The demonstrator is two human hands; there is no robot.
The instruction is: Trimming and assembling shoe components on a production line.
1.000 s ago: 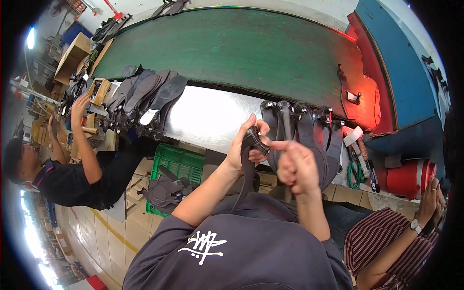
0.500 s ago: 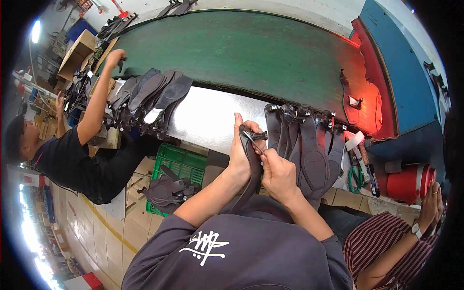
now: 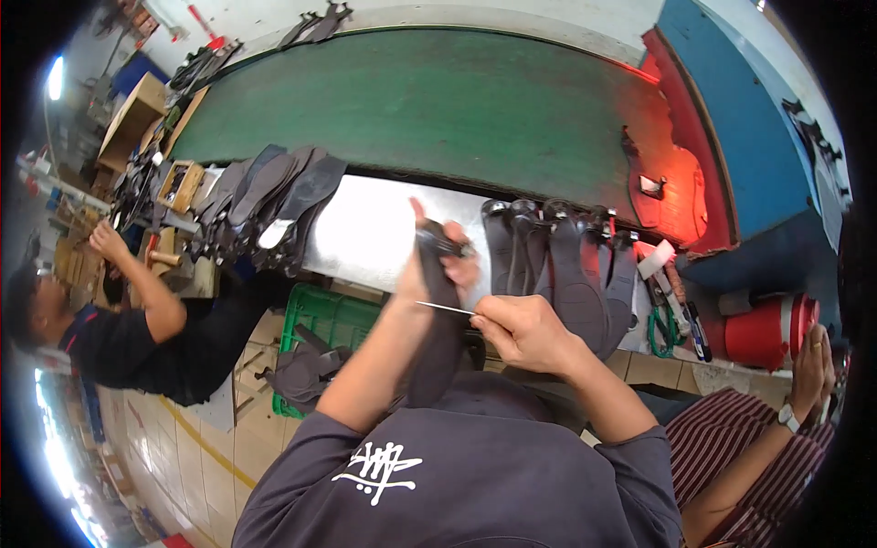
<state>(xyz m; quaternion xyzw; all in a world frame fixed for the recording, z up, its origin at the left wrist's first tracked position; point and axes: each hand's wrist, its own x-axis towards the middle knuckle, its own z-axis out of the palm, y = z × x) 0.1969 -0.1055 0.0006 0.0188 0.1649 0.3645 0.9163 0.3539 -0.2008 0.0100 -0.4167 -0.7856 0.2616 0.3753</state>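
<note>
A dark grey sandal sole (image 3: 435, 361) hangs toe down in front of my chest. My left hand (image 3: 413, 279) is wrapped round it near its upper end, where a black fitting is smeared by motion. In my right hand (image 3: 525, 331) I pinch a thin metal rod-like tool (image 3: 446, 309) that points left. The tool's tip crosses in front of the sole, close to my left wrist; whether it touches cannot be told. Beyond my hands, several similar soles (image 3: 580, 301) with dark fittings lie in a row on the shiny metal table (image 3: 361, 224).
A green conveyor belt (image 3: 411, 100) runs behind the table, with a red-lit sole (image 3: 647, 187) at its right end. More soles (image 3: 274, 187) are heaped at left. Green-handled scissors (image 3: 660, 331) and a red container (image 3: 763, 333) are at right. A green crate (image 3: 333, 310) stands below. Co-workers sit both sides.
My right hand has drawn the tool down from the fitting toward my left wrist. My left hand has shifted left with the sole and turned it. The left co-worker's raised arm has lowered.
</note>
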